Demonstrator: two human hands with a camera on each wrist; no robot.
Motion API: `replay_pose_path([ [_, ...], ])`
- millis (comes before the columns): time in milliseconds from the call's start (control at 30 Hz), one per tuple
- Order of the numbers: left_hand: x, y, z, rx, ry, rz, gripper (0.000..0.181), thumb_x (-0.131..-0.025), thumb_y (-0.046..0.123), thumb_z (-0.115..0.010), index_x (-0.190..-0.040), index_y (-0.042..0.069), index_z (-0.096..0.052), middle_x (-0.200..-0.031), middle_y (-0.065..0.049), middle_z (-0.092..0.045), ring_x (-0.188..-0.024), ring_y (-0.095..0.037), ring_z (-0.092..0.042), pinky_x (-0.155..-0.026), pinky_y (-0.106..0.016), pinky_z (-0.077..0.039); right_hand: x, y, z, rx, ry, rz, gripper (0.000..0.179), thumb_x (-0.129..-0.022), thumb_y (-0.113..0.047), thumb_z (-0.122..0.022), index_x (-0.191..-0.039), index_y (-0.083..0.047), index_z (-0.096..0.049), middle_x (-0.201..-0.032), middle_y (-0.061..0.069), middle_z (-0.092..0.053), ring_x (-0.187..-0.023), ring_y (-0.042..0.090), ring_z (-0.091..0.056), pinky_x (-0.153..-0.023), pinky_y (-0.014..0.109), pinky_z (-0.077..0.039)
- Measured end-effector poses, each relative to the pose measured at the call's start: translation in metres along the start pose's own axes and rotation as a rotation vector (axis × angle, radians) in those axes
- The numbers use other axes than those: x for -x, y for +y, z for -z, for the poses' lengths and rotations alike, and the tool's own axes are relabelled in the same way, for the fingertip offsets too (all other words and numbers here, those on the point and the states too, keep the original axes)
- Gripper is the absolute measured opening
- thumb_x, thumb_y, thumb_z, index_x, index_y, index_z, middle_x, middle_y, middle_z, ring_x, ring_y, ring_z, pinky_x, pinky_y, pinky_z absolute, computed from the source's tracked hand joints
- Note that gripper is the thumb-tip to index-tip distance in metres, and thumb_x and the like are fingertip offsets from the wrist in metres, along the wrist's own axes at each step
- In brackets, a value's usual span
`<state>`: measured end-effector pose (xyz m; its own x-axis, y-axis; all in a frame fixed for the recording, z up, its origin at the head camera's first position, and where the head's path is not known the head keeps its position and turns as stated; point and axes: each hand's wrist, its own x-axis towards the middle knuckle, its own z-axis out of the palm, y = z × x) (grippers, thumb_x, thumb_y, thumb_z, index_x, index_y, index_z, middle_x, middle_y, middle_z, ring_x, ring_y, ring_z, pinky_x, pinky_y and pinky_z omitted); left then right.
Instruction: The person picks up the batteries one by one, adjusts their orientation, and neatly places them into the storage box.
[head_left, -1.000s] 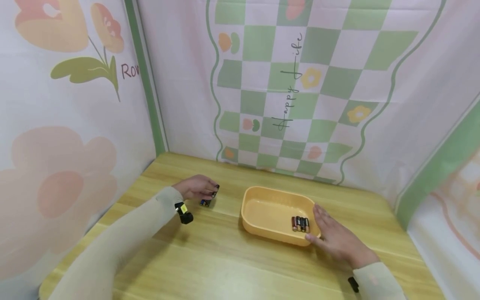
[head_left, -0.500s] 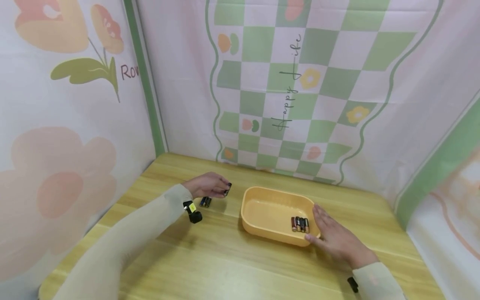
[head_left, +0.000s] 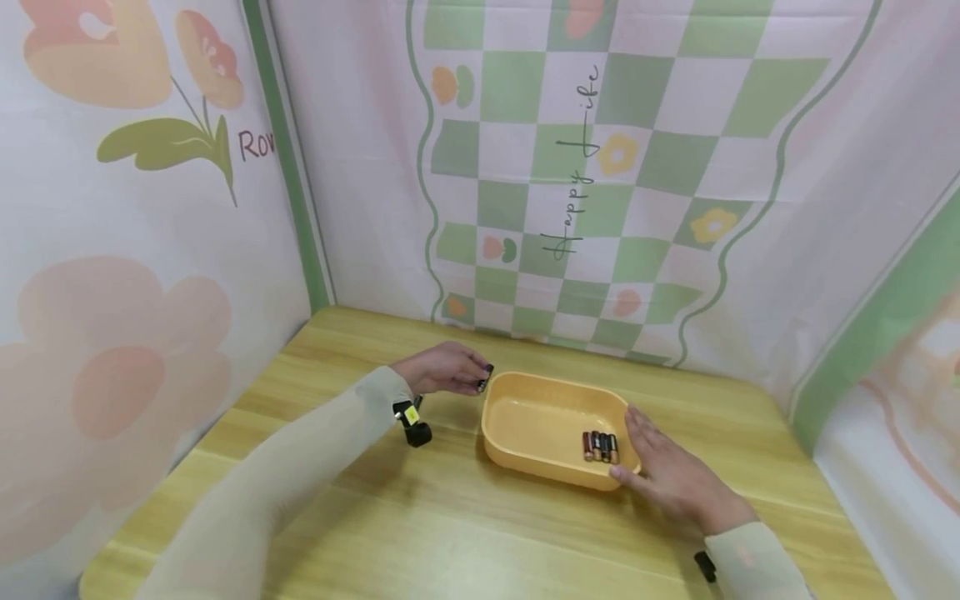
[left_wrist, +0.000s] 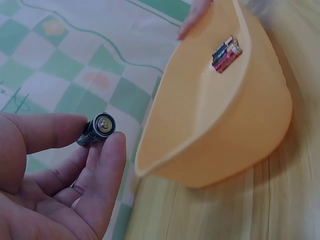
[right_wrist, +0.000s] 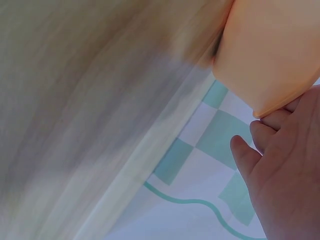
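Note:
My left hand [head_left: 450, 369] pinches a dark battery [left_wrist: 103, 125] between thumb and fingertips, its terminal end facing the left wrist camera. It is in the air just off the left end of a yellow-orange plastic tray [head_left: 528, 471]. My right hand [head_left: 678, 479] holds the tray's right end, thumb at the near corner and fingers along the far side. Several batteries [head_left: 601, 447] lie side by side inside, close to that hand. In the right wrist view, the fingers reach the rim of the tray [right_wrist: 270, 55].
The tray stands on a wooden table [head_left: 480, 542]. Behind the left wrist, part of a dark battery [head_left: 418, 402] shows on the tabletop; the rest is hidden. A patterned cloth [head_left: 555, 167] hangs along the back edge, with another cloth [head_left: 150, 208] at the left.
My left hand has moved right with the battery, from beside the batteries on the table to the tray's left rim. The right hand and the tray have stayed in place.

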<state>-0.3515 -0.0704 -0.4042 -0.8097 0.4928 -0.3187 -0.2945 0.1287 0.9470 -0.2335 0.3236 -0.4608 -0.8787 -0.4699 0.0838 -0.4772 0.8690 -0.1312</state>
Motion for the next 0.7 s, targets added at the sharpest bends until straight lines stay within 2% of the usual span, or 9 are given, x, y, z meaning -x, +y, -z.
replay_pose_path([
  [167, -0.006, 0.003, -0.012, -0.008, -0.01, -0.009, 0.03, -0.091, 0.0, -0.064, -0.12, -0.007, -0.058, -0.125, -0.03, -0.057, -0.104, -0.035, -0.063, -0.082, -0.034, -0.058, 0.0, 0.001, -0.001, -0.005, -0.005, -0.002, 0.089, -0.098, -0.055, -0.047, -0.153, 0.002, -0.007, -0.16, 0.015, -0.002, -0.144, 0.039, -0.014, -0.113, 0.055, -0.023],
  [400, -0.014, 0.008, -0.034, 0.017, -0.031, -0.021, 0.033, -0.09, -0.002, -0.065, -0.121, -0.008, -0.057, -0.121, -0.028, -0.058, -0.084, -0.023, -0.066, -0.082, -0.034, -0.058, 0.001, 0.001, -0.001, -0.003, -0.003, -0.003, 0.089, -0.098, -0.055, -0.047, -0.153, 0.002, -0.008, -0.16, 0.016, -0.003, -0.144, 0.038, -0.015, -0.113, 0.055, -0.025],
  [600, -0.022, 0.01, -0.051, 0.038, -0.041, -0.023, 0.031, -0.09, -0.003, -0.064, -0.119, -0.008, -0.057, -0.12, -0.028, -0.059, -0.08, -0.023, -0.066, -0.08, -0.034, -0.059, 0.002, 0.001, -0.001, 0.001, 0.006, 0.005, 0.089, -0.098, -0.055, -0.047, -0.153, 0.003, -0.009, -0.16, 0.018, -0.005, -0.144, 0.038, -0.015, -0.113, 0.055, -0.025],
  [700, -0.028, 0.011, -0.061, 0.047, -0.038, -0.018, 0.029, -0.09, -0.004, -0.064, -0.118, -0.008, -0.058, -0.112, -0.025, -0.062, -0.077, -0.021, -0.065, -0.078, -0.032, -0.059, 0.002, 0.002, -0.001, 0.002, 0.01, 0.007, 0.088, -0.098, -0.055, -0.047, -0.153, 0.002, -0.009, -0.16, 0.016, -0.004, -0.144, 0.038, -0.015, -0.113, 0.055, -0.025],
])
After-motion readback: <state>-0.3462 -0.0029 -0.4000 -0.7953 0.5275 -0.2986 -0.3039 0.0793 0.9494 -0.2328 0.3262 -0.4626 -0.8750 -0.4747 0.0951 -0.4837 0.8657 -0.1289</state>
